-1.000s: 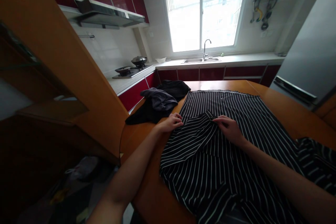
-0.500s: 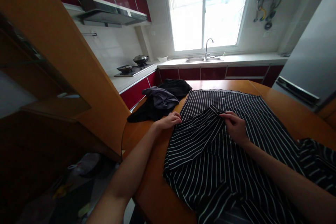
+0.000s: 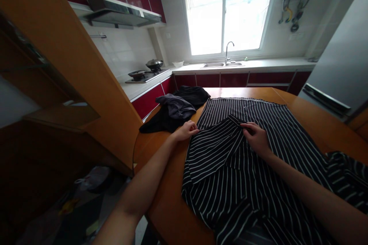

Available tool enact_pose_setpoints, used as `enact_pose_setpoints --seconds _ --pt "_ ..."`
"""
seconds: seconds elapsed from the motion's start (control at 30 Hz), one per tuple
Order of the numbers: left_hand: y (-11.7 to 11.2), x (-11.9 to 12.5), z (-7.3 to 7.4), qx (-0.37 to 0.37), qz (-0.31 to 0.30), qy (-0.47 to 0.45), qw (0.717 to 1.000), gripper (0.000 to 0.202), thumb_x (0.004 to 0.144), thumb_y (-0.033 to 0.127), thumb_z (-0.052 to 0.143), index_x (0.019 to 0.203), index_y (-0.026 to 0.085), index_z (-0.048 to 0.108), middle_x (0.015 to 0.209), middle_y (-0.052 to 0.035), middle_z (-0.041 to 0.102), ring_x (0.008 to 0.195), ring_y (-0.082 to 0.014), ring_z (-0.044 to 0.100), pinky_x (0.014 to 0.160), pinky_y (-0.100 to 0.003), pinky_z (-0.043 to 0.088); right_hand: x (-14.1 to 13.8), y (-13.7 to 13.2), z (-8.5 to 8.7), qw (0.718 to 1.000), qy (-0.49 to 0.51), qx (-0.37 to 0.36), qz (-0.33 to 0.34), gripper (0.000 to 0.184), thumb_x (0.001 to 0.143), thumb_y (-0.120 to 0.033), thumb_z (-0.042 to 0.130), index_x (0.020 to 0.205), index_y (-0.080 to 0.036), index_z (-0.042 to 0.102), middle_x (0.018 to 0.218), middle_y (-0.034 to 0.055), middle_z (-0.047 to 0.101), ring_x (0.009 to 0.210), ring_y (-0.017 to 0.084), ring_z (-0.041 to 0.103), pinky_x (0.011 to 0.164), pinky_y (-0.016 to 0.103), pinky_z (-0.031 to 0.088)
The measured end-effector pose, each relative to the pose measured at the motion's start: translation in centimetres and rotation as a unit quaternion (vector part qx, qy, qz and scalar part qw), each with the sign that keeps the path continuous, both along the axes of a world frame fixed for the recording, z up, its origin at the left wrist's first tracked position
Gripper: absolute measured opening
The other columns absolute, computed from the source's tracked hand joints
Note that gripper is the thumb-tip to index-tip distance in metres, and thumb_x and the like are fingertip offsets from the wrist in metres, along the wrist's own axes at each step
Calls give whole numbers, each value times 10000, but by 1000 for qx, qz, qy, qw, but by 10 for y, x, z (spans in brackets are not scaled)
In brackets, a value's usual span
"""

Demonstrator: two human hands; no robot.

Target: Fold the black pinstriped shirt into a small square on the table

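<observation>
A black shirt with white stripes (image 3: 273, 141) lies spread over the wooden table, its straight hem at the far side. One sleeve (image 3: 212, 149) is folded across the body, its narrow end pointing away from me. My right hand (image 3: 257, 138) pinches the edge of the fabric at that narrow end, thumb against fingers. At the shirt's left edge, my left hand (image 3: 186, 130) is closed, its fingertips pinching the cloth there. Bunched striped cloth lies near me, and more of it (image 3: 347, 172) sits at the right.
Dark crumpled clothes (image 3: 178, 107) lie on the table (image 3: 161, 153) beyond my left hand. A wooden cabinet (image 3: 94, 72) stands close on the left, a fridge (image 3: 330, 65) on the right. Behind are a counter with a sink (image 3: 214, 65) and a stove (image 3: 148, 76) with pans.
The folded sleeve's left edge has shifted slightly right and looks straighter. My right hand has moved a little left; my left hand has moved up slightly. Both keep their grip.
</observation>
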State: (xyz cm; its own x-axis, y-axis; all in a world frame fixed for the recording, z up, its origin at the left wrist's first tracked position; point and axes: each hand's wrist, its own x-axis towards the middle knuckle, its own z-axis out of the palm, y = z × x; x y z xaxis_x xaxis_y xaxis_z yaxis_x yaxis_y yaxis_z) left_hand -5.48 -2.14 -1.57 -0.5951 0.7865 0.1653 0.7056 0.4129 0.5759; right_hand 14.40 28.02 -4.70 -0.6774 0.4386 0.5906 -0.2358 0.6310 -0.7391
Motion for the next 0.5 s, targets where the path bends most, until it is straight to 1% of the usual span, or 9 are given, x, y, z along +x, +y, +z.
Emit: enact_pose_setpoints --seconds 0.07,0.13,0.17,0.2,0.27,0.33,0.37,0.43,0.5 --pt "2 5 6 0 32 35 999 296 856 460 643 899 168 670 950 -68 582 919 -224 564 900 -373 468 -3 3 -4 1000 -23 10 -1 244 830 -279 572 968 -191 754 1042 93 700 955 242 653 891 425 516" --pt "4 15 18 0 47 59 997 243 870 402 635 948 176 680 976 -73 597 970 -238 572 929 -377 453 -5 5 -7 999 -42 16 -3 243 813 -260 562 949 -191 751 1014 87 709 933 239 658 897 428 512" --pt "5 23 27 -4 42 62 997 228 880 389 625 954 181 681 975 -69 600 958 -232 579 911 -363 458 -5 5 -8 999 -49 18 -4 244 806 -252 557 942 -190 750 1005 85 712 926 238 659 896 426 512" --pt "6 33 36 -15 27 58 998 216 887 384 620 947 185 679 962 -62 600 925 -220 586 873 -343 467 -5 5 -9 998 -54 21 -7 245 801 -246 553 938 -188 748 997 84 714 921 237 660 893 422 512" --pt "4 61 55 -59 -35 44 997 199 883 388 639 921 195 670 937 -46 600 856 -198 587 781 -306 470 -5 4 -9 998 -62 27 -15 247 795 -242 548 936 -184 743 987 85 717 911 237 662 883 417 515" --pt "-3 96 71 -127 -115 39 984 204 841 397 710 912 214 659 944 -36 605 856 -198 580 737 -291 454 -4 4 -10 997 -69 34 -23 247 800 -250 547 942 -184 738 984 86 720 904 239 667 880 420 517" --pt "-9 114 77 -160 -150 43 975 236 809 403 753 929 225 653 967 -34 609 881 -207 578 741 -293 450 -4 3 -10 996 -73 38 -26 246 805 -258 548 947 -187 736 985 86 723 906 241 669 882 423 517" --pt "-21 149 83 -211 -187 67 957 297 768 384 802 961 238 630 1007 -34 611 928 -224 576 787 -311 446 -5 4 -12 995 -81 45 -31 244 819 -276 552 959 -190 732 1000 91 727 922 249 673 888 429 516" --pt "-34 176 82 -243 -166 109 949 278 774 321 790 956 233 599 1029 -43 613 952 -237 574 821 -329 445 -6 4 -14 994 -90 50 -36 253 829 -289 554 979 -185 730 1020 99 731 939 258 677 889 434 517"
